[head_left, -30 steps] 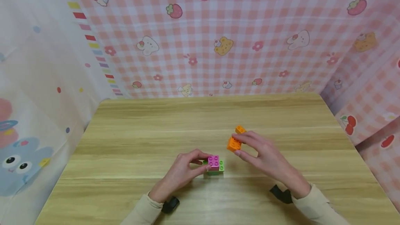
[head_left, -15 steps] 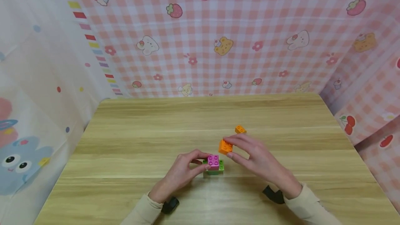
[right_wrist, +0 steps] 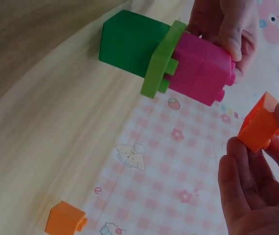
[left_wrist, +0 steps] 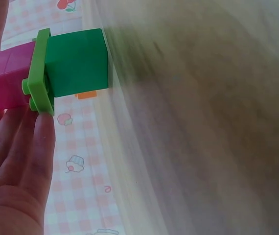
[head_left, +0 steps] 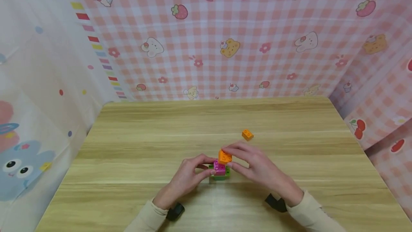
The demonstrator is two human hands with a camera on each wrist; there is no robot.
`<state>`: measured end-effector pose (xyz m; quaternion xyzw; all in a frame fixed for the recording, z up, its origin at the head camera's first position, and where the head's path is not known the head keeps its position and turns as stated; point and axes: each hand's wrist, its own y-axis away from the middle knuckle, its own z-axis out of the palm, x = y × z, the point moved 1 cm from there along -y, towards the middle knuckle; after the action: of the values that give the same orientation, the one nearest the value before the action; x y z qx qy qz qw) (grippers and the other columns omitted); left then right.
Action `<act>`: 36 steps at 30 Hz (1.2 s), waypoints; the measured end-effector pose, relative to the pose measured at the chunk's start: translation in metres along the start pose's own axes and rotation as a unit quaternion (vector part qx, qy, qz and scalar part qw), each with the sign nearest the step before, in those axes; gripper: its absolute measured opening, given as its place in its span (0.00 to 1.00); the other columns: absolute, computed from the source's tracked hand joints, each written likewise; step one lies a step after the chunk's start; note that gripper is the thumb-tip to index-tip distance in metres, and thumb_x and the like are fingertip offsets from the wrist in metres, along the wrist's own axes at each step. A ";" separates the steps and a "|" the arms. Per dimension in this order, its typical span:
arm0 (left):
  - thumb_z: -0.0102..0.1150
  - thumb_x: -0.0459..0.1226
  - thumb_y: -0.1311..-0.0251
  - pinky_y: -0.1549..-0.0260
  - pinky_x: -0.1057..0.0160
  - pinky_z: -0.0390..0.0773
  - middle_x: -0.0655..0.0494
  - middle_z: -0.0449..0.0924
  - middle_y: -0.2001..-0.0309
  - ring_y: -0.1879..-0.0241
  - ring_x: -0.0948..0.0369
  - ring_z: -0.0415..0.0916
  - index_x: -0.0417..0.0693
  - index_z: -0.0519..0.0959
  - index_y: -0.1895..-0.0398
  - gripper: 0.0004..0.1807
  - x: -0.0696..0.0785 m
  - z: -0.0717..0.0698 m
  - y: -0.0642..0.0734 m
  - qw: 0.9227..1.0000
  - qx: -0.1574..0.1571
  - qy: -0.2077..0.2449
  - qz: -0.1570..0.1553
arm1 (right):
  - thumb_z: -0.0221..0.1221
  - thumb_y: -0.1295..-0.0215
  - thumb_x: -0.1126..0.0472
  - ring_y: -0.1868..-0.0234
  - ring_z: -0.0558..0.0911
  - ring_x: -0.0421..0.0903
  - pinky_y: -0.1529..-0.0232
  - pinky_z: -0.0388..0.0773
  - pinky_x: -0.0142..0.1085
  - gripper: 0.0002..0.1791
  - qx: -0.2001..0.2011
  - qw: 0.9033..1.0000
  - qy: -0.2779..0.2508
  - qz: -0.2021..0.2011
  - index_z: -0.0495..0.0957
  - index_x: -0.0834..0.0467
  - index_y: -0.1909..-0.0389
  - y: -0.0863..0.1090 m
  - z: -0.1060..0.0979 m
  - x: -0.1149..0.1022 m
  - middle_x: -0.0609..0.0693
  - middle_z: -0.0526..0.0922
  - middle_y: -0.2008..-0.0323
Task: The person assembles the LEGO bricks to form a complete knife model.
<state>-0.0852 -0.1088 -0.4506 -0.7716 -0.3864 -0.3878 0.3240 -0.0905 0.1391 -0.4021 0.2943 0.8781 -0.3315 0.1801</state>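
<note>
A small tower of building bricks stands on the table: a dark green block (right_wrist: 132, 41) at the bottom, a light green plate (right_wrist: 163, 61) over it, and pink brickwork (head_left: 219, 170) with a seam on top. My left hand (head_left: 188, 176) holds the pink part between thumb and fingers. Just above the tower, my right hand (head_left: 259, 164) pinches an orange building brick (head_left: 224, 157) between thumb and fingertips. In the right wrist view this orange brick is apart from the pink studs, with its hollow underside partly showing.
Behind the right hand, a second, smaller orange brick (head_left: 247, 134) lies on the wooden table (head_left: 161, 131). A pink checked cloth (head_left: 206, 67) hangs along the back edge. Black straps (head_left: 175, 212) show at both wrists.
My right hand has carried the orange brick leftward, from beside the tower to over the pink part. The left hand has kept its hold and barely moved.
</note>
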 end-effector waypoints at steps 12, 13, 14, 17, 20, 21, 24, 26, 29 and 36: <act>0.68 0.34 0.34 0.51 0.60 0.86 0.47 0.87 0.48 0.51 0.54 0.86 0.40 0.82 0.47 0.15 -0.001 -0.001 0.000 1.000 0.001 -0.003 0.016 | 0.70 0.34 0.63 0.46 0.84 0.47 0.50 0.86 0.42 0.21 -0.028 0.999 -0.011 0.013 0.83 0.59 0.40 -0.001 0.008 -0.002 0.51 0.84 0.44; 0.68 0.34 0.34 0.51 0.60 0.86 0.47 0.87 0.48 0.52 0.54 0.86 0.40 0.82 0.47 0.15 -0.001 -0.001 0.000 1.000 0.001 -0.002 0.018 | 0.70 0.34 0.63 0.46 0.84 0.47 0.49 0.85 0.43 0.21 -0.030 0.999 -0.009 0.016 0.83 0.59 0.41 -0.001 0.009 -0.002 0.51 0.84 0.44; 0.68 0.34 0.34 0.51 0.60 0.86 0.47 0.87 0.48 0.52 0.53 0.86 0.40 0.82 0.47 0.15 -0.001 -0.001 0.000 1.000 0.001 -0.001 0.019 | 0.70 0.34 0.63 0.46 0.84 0.47 0.48 0.85 0.43 0.21 -0.032 0.999 -0.007 0.018 0.83 0.59 0.41 -0.002 0.009 -0.003 0.51 0.84 0.44; 0.69 0.34 0.34 0.51 0.61 0.86 0.46 0.87 0.48 0.52 0.52 0.86 0.40 0.82 0.47 0.15 -0.001 -0.001 -0.001 1.000 0.001 0.006 0.021 | 0.71 0.34 0.62 0.44 0.84 0.48 0.46 0.84 0.45 0.20 -0.040 0.999 -0.008 0.030 0.84 0.57 0.42 -0.002 0.010 -0.003 0.50 0.85 0.44; 0.69 0.34 0.35 0.50 0.61 0.85 0.46 0.88 0.49 0.52 0.51 0.86 0.39 0.83 0.47 0.15 -0.002 -0.001 -0.001 1.000 0.002 0.013 0.021 | 0.70 0.34 0.62 0.43 0.83 0.48 0.45 0.84 0.46 0.19 -0.047 0.998 -0.012 0.037 0.83 0.56 0.42 -0.003 0.010 -0.003 0.49 0.85 0.44; 0.69 0.33 0.35 0.50 0.61 0.85 0.47 0.88 0.49 0.52 0.51 0.86 0.39 0.83 0.47 0.15 -0.002 0.000 -0.002 1.000 0.002 0.014 0.021 | 0.70 0.34 0.62 0.43 0.84 0.47 0.45 0.84 0.45 0.19 -0.049 0.998 -0.014 0.038 0.83 0.56 0.43 -0.003 0.010 -0.003 0.49 0.85 0.44; 0.70 0.34 0.36 0.50 0.61 0.85 0.47 0.88 0.49 0.51 0.52 0.86 0.40 0.83 0.48 0.15 -0.003 0.000 -0.001 1.000 0.001 0.014 0.021 | 0.70 0.34 0.63 0.44 0.84 0.47 0.46 0.85 0.44 0.18 -0.050 0.998 -0.014 0.033 0.84 0.56 0.44 -0.003 0.011 -0.003 0.49 0.86 0.45; 0.70 0.34 0.36 0.50 0.62 0.85 0.48 0.88 0.49 0.51 0.53 0.86 0.40 0.83 0.48 0.15 -0.003 0.000 -0.001 1.000 0.001 0.012 0.022 | 0.70 0.34 0.62 0.45 0.84 0.47 0.47 0.85 0.43 0.17 -0.051 0.998 -0.011 0.028 0.84 0.57 0.44 -0.003 0.011 -0.002 0.49 0.86 0.45; 0.70 0.35 0.36 0.50 0.62 0.85 0.48 0.88 0.49 0.51 0.54 0.86 0.41 0.83 0.48 0.15 -0.002 -0.001 -0.001 1.000 0.000 0.006 0.023 | 0.70 0.33 0.62 0.45 0.85 0.47 0.48 0.86 0.42 0.17 -0.053 0.998 -0.006 0.020 0.85 0.58 0.44 -0.002 0.011 -0.002 0.50 0.86 0.46; 0.70 0.36 0.35 0.50 0.61 0.85 0.51 0.88 0.49 0.52 0.55 0.87 0.43 0.84 0.48 0.14 -0.002 -0.003 -0.002 1.000 -0.011 -0.015 0.025 | 0.72 0.36 0.62 0.47 0.85 0.44 0.49 0.85 0.38 0.16 -0.053 0.999 -0.002 0.003 0.86 0.57 0.47 -0.004 0.013 -0.002 0.47 0.86 0.48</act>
<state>-0.0884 -0.1110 -0.4511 -0.7905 -0.3675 -0.3718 0.3191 -0.0903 0.1271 -0.4087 0.2862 0.8931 -0.2846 0.1986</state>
